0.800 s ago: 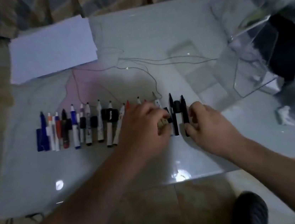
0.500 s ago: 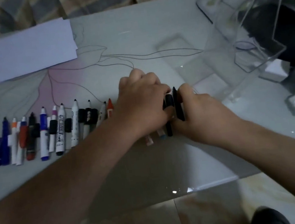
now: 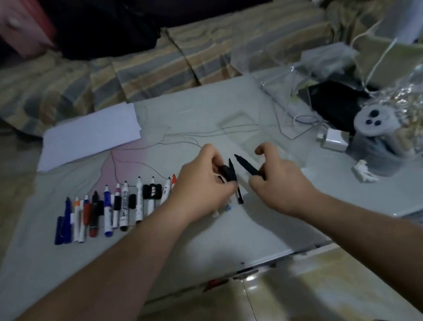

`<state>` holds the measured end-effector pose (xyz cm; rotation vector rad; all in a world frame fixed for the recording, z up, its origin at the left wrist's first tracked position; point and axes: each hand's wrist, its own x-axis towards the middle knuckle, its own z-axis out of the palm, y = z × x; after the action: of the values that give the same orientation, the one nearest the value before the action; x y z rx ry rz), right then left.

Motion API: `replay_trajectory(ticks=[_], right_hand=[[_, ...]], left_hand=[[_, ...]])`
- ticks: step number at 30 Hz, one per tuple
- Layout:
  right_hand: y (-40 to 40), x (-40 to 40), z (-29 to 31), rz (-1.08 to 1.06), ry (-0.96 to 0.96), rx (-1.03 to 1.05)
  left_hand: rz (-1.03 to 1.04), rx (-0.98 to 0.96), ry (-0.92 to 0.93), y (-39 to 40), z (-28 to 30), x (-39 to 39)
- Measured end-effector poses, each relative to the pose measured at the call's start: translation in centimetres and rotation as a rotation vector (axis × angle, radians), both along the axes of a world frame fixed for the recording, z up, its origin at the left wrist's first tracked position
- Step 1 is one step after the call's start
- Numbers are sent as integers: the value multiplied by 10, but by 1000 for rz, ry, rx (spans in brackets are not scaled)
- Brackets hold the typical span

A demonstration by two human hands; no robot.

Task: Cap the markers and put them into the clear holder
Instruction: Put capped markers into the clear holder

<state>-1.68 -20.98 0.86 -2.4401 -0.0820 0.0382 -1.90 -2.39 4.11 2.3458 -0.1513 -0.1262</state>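
Over a pale low table (image 3: 215, 240), seen from a head-worn camera looking down, two bare hands are raised close together near the middle. A black marker (image 3: 248, 167) is gripped in the curled fingers of the right hand (image 3: 276, 179), its uncapped tip angled up and to the left, toward the other hand. A black cap (image 3: 228, 173) appears to be pinched between thumb and fingers of the left hand (image 3: 202, 185); a second thin black pen (image 3: 239, 197) lies or stands just behind it, and whether it is also held cannot be told. Tip and cap are held facing each other but apart, likely so the cap can be pushed on in one straight motion.

To the left, a row of uncapped markers (image 3: 109, 207) is laid side by side on the table, tips pointing away, with loose caps tucked between them, apparently so each pair can be matched quickly. The row is partly hidden by the left hand at its right end.

To the right, the clear holder (image 3: 287, 113) stands on the table beyond the right hand; it is hard to make out, and no markers are seen inside. A stack of white paper (image 3: 90, 135) lies at the far left corner. The capping seems barely begun.
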Motion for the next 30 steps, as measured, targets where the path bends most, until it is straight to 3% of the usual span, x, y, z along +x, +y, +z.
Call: replay_trajectory(ticks=[5,9,14,18,22,30], right_hand=[[-1,-14,70,18,-69,-32],[-8,-36,109,46,-218,-66],[-10,-57,115,4,-318,-75],[6,-49,117,91,-407,-139],[27,-32,104,160,-489,-169],[33,-15,94,188,-512,-174]], left_hand=[[116,-286,48,33,44,-58],[205,-338,-21,41,78,-82],[278,-586,-21,42,90,-92],[344,-727,-32,45,80,-93],[359,-752,-36,51,66,-82],[252,-556,-144,35,62,-51]])
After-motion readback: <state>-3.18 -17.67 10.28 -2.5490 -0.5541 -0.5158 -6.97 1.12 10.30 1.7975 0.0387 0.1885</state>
